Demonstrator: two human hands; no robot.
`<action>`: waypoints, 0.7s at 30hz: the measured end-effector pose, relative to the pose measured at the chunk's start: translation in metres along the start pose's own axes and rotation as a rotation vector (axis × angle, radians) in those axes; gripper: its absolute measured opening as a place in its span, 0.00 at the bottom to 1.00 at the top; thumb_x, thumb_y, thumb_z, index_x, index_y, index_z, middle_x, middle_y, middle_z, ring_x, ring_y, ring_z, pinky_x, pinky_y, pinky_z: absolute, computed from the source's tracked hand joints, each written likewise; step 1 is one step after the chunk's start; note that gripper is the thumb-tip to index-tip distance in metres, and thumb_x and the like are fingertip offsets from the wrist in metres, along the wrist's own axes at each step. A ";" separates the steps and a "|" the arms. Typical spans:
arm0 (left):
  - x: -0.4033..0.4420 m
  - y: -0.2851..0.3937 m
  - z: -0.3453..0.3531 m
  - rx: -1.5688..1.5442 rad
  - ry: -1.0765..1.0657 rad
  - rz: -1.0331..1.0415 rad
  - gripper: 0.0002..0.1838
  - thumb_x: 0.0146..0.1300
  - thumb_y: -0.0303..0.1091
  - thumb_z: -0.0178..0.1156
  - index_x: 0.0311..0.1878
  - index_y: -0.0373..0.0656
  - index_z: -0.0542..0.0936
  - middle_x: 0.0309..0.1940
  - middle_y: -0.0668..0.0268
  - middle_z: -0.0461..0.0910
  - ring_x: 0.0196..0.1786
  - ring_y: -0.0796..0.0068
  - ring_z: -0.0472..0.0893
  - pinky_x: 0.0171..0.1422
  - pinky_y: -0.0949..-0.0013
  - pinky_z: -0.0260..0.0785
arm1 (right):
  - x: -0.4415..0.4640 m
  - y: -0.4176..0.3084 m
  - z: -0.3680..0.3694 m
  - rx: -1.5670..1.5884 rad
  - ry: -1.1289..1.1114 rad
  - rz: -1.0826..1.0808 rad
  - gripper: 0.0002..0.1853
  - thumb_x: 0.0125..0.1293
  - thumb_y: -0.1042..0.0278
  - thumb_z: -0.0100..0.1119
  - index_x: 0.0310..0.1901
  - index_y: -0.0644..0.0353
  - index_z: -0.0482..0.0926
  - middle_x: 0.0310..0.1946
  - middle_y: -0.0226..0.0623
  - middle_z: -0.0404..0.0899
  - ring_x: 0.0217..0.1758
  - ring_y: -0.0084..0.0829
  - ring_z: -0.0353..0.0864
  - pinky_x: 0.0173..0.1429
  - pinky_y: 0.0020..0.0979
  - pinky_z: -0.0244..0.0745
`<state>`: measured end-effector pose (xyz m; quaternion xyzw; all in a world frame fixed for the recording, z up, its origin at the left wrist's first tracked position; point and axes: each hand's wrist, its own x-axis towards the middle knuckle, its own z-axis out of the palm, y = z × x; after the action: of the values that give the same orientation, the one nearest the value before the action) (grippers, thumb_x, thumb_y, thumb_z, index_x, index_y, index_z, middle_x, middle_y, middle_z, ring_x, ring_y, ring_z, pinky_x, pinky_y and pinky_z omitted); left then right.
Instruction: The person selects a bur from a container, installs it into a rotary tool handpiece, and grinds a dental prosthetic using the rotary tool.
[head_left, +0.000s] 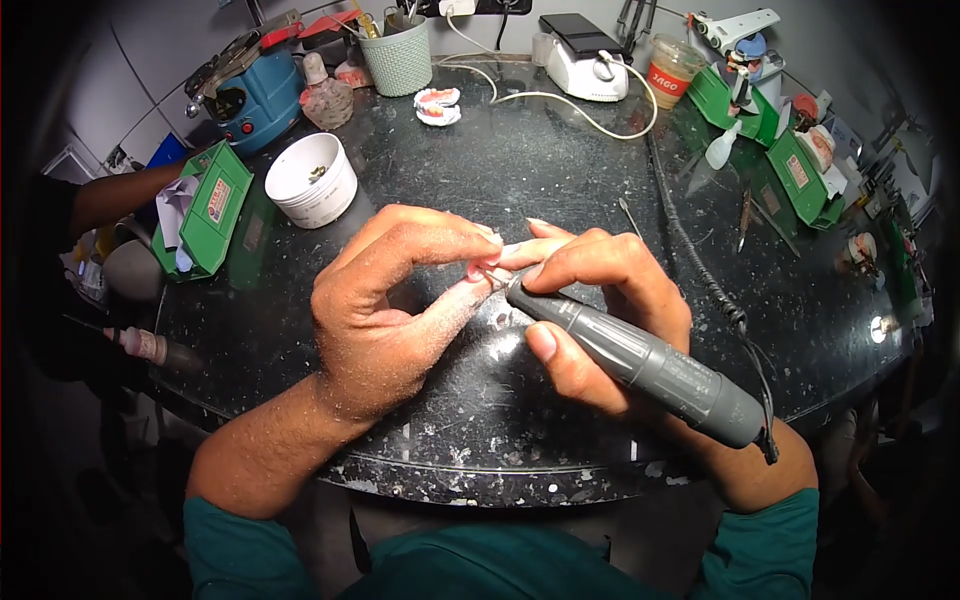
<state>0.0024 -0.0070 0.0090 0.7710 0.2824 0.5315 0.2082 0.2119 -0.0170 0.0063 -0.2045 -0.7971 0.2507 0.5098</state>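
Observation:
Over the front middle of the black table, my left hand (385, 300) pinches a small pink piece (478, 270) between thumb and fingertips. Pale dust covers that hand and forearm. The piece is mostly hidden by the fingers, so its full shape does not show. My right hand (620, 290) is closed around a dark grey rotary handpiece (650, 365), its tip end pointing left at the pink piece. Whether the bit touches the piece I cannot tell. A coiled black cord (705, 275) runs from the back of the table toward the handpiece's rear end.
A white tub (312, 185) stands beyond my left hand, near a green bin (215, 215) and another person's arm (125, 205). Dental models (437, 106), a brush cup (396, 62) and a white control box (588, 78) sit at the back. Green bins (800, 185) and tools line the right.

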 end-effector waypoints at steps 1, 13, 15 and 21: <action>0.000 0.000 0.000 0.009 0.000 0.001 0.14 0.52 0.12 0.67 0.43 0.35 0.82 0.43 0.59 0.83 0.47 0.69 0.82 0.57 0.68 0.74 | 0.000 0.000 0.001 0.007 0.003 -0.007 0.17 0.61 0.71 0.66 0.49 0.63 0.73 0.42 0.44 0.80 0.56 0.43 0.83 0.73 0.57 0.63; -0.002 0.000 0.003 -0.178 0.023 -0.165 0.15 0.54 0.14 0.69 0.43 0.36 0.78 0.42 0.60 0.81 0.49 0.71 0.82 0.60 0.67 0.74 | 0.000 -0.002 -0.001 -0.028 0.047 0.005 0.16 0.60 0.71 0.64 0.48 0.63 0.73 0.41 0.41 0.79 0.56 0.43 0.83 0.75 0.59 0.59; -0.002 0.000 0.003 -0.188 0.014 -0.158 0.15 0.54 0.14 0.69 0.43 0.36 0.78 0.42 0.59 0.81 0.49 0.71 0.82 0.60 0.67 0.73 | 0.001 -0.002 -0.001 -0.041 0.038 0.005 0.16 0.60 0.71 0.64 0.48 0.63 0.73 0.41 0.41 0.79 0.56 0.43 0.83 0.74 0.59 0.60; -0.003 0.000 0.003 -0.184 0.007 -0.149 0.15 0.54 0.14 0.69 0.44 0.36 0.78 0.43 0.59 0.81 0.50 0.71 0.82 0.60 0.67 0.73 | -0.001 0.002 0.004 0.017 0.140 0.025 0.15 0.54 0.72 0.68 0.45 0.62 0.79 0.40 0.39 0.83 0.47 0.37 0.87 0.67 0.47 0.74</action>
<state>0.0047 -0.0088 0.0057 0.7236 0.2896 0.5408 0.3164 0.2087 -0.0163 0.0031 -0.2271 -0.7547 0.2487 0.5630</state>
